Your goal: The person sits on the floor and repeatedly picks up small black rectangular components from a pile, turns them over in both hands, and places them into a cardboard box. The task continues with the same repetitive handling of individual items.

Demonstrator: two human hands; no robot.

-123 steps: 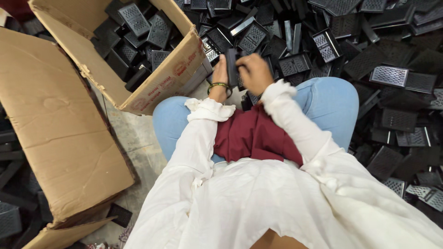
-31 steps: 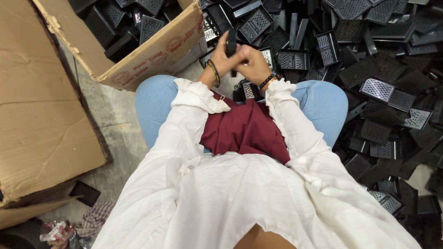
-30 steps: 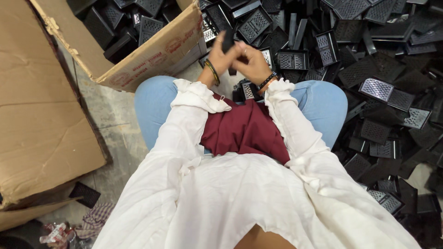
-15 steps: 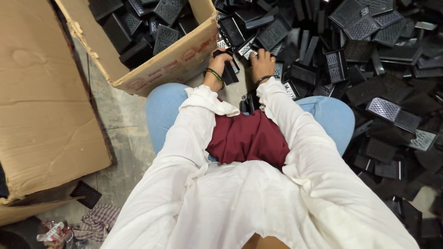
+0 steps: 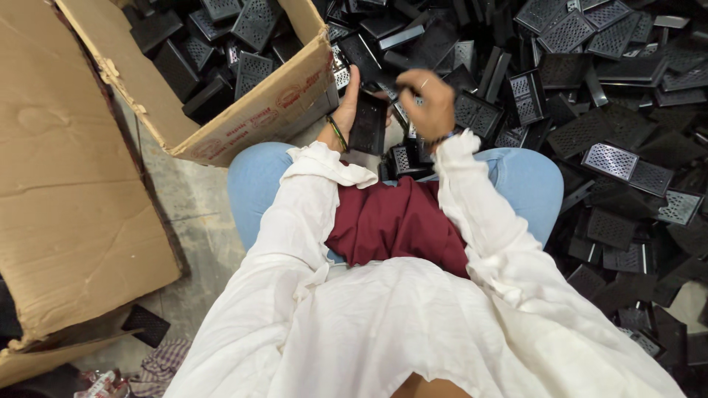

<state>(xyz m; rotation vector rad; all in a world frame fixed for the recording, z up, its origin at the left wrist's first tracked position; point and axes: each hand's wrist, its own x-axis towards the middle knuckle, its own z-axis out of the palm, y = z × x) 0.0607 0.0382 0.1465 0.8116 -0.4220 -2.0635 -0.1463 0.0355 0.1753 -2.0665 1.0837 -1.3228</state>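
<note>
Black perforated plastic panel (image 5: 368,121) in left hand (image 5: 345,103)

Upright black plastic piece (image 5: 368,121), hand-held

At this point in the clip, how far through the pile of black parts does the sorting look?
Done: the cardboard box already holds a layer of black grated parts. In hand: the left hand holds one black part, and the right hand is raised just beside it. Left: the large heap of similar parts on the floor ahead and to the right, so most remains.
</note>
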